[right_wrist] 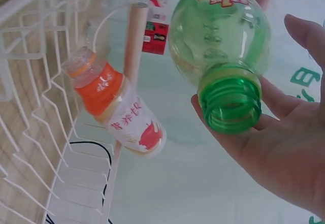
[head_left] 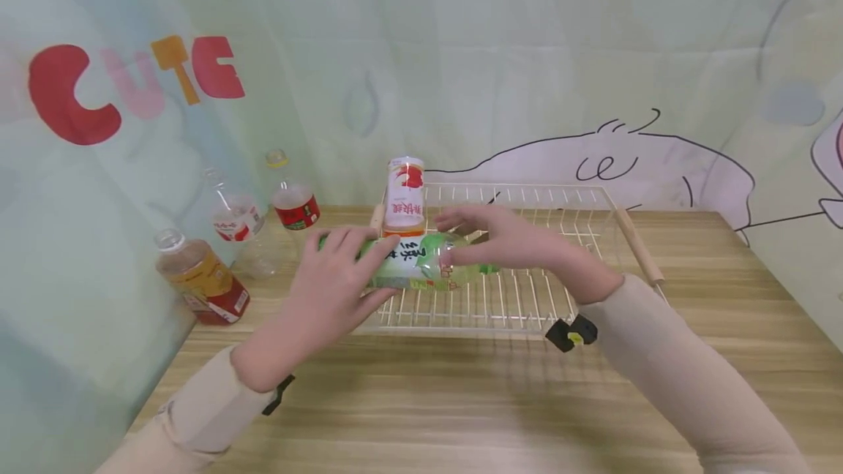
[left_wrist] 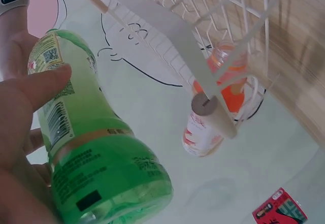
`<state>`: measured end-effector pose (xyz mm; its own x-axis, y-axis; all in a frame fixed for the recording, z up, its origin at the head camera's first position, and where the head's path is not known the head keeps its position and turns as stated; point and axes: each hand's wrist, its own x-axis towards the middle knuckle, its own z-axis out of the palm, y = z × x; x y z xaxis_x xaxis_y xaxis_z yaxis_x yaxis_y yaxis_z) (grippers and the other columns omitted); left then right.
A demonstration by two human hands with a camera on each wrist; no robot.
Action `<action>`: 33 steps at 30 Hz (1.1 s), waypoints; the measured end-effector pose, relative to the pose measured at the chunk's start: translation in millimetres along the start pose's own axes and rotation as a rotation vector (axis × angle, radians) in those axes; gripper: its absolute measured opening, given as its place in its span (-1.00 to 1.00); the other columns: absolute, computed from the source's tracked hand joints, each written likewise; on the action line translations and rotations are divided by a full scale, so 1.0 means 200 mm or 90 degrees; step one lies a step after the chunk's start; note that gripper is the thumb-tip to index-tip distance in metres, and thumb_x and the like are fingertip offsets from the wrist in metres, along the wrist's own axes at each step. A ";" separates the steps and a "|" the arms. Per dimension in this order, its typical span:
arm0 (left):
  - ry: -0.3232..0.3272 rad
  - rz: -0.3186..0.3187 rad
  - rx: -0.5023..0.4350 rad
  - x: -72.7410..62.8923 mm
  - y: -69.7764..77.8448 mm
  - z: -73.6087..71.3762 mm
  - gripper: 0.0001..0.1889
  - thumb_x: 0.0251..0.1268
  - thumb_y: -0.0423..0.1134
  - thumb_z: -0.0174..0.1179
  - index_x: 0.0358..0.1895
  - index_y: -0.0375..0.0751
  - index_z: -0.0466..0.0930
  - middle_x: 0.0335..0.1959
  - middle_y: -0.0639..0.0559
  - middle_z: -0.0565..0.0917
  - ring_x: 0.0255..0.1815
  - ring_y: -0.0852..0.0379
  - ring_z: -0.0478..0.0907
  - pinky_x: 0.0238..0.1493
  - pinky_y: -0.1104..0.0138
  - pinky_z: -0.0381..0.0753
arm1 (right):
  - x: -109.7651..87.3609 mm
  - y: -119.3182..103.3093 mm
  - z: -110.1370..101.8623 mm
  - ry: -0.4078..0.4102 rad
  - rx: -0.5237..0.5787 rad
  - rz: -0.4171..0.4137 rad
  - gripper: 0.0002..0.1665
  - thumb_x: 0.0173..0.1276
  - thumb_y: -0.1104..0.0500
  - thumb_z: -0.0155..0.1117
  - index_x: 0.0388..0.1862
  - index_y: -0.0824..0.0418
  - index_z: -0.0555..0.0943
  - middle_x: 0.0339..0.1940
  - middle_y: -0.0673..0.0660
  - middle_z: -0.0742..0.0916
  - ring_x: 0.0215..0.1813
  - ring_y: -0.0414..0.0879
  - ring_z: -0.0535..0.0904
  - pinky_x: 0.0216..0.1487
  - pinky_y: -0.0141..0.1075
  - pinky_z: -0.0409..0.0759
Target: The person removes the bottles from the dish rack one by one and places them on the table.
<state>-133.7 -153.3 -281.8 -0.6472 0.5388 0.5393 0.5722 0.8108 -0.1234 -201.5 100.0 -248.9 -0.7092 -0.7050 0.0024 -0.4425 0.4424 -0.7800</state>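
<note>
A green plastic drink bottle (head_left: 421,260) lies nearly level above the white wire rack (head_left: 527,306), in the grip of my left hand (head_left: 339,265). In the left wrist view, the left thumb (left_wrist: 48,84) presses along its label. The right hand (head_left: 510,236) is at the neck end, fingers spread. In the right wrist view, the capless bottle neck (right_wrist: 231,104) points towards the camera; the right fingers pass behind it, and whether they touch it I cannot tell. A white and orange drink bottle (right_wrist: 134,117) stands neck down in the rack's left side.
Left of the rack, three capless bottles stand upright on the wooden table (head_left: 408,401): an amber one (head_left: 204,280), a clear one with a red-and-white label (head_left: 240,229) and one with a red label (head_left: 296,203). The rack has wooden handles (head_left: 639,247). A printed curtain (head_left: 461,79) hangs behind.
</note>
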 end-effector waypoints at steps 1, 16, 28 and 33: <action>0.000 -0.008 0.000 -0.01 -0.01 0.00 -0.29 -0.11 0.01 0.53 0.18 -0.14 0.50 0.00 -0.21 0.57 0.01 -0.19 0.48 0.02 -0.14 0.35 | 0.00 -0.01 -0.01 0.011 0.008 0.004 -0.29 0.29 0.06 0.32 0.39 0.16 0.35 0.32 0.13 0.52 0.30 0.06 0.45 0.22 -0.05 0.48; 0.157 -0.095 -0.064 -0.12 -0.21 0.01 -0.30 -0.14 -0.29 0.54 0.14 -0.39 0.42 -0.03 -0.38 0.48 -0.01 -0.37 0.39 -0.05 -0.23 0.30 | 0.14 0.07 -0.16 0.176 0.234 0.051 -0.35 0.42 0.01 0.15 0.42 0.17 0.30 0.34 0.19 0.48 0.28 0.05 0.47 0.22 -0.08 0.49; 0.159 -0.333 -0.260 -0.22 -0.32 0.02 -0.28 0.11 -0.39 0.36 0.32 -0.44 0.21 0.13 -0.38 0.35 0.13 -0.24 0.27 0.04 -0.08 0.29 | 0.31 0.18 -0.13 0.174 0.280 0.127 -0.37 0.49 0.04 0.07 0.45 0.22 0.23 0.36 0.22 0.45 0.29 0.11 0.45 0.25 -0.05 0.47; 0.170 -0.424 -0.321 -0.26 -0.34 0.05 -0.29 0.20 -0.38 0.29 0.35 -0.43 0.12 0.18 -0.38 0.32 0.18 -0.24 0.31 0.10 -0.09 0.31 | 0.38 0.23 -0.09 0.167 0.273 0.159 -0.33 0.48 0.01 0.08 0.45 0.23 0.21 0.35 0.22 0.46 0.28 0.10 0.46 0.26 -0.07 0.46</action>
<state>-143.8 -234.7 -309.1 -0.8223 -0.1336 0.5531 0.3128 0.7058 0.6356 -286.1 76.0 -272.5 -0.9010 -0.4216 -0.1022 -0.0194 0.2745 -0.9614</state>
